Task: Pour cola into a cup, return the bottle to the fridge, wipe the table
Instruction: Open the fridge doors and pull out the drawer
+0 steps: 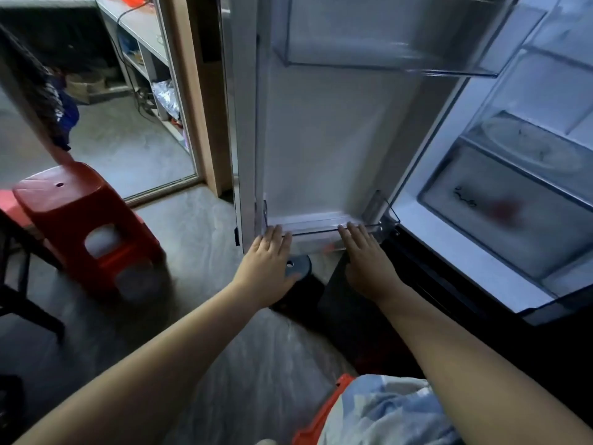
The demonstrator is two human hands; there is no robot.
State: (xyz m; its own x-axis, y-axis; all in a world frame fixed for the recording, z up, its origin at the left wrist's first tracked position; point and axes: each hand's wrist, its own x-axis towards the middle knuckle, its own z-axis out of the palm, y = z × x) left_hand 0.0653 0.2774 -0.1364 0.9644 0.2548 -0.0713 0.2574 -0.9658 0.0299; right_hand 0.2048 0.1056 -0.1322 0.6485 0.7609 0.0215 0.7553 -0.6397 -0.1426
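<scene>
The fridge door [321, 139] stands wide open, its white inner side facing me. At its bottom sits a clear plastic door bin [316, 231]. My left hand [271, 255] touches the bin's left front edge with straight fingers. My right hand [365, 252] touches its right front edge the same way. A faint red patch shows through the bin's front. No cola bottle or cup is clearly visible. The fridge interior [513, 187] lies to the right, with clear drawers.
A red plastic stool [86, 220] stands on the floor at the left. Under the door sits a dark round object [300, 264]. A second clear door bin [385, 56] hangs higher up. Shelving shows through a glass doorway [144, 75] at the back left.
</scene>
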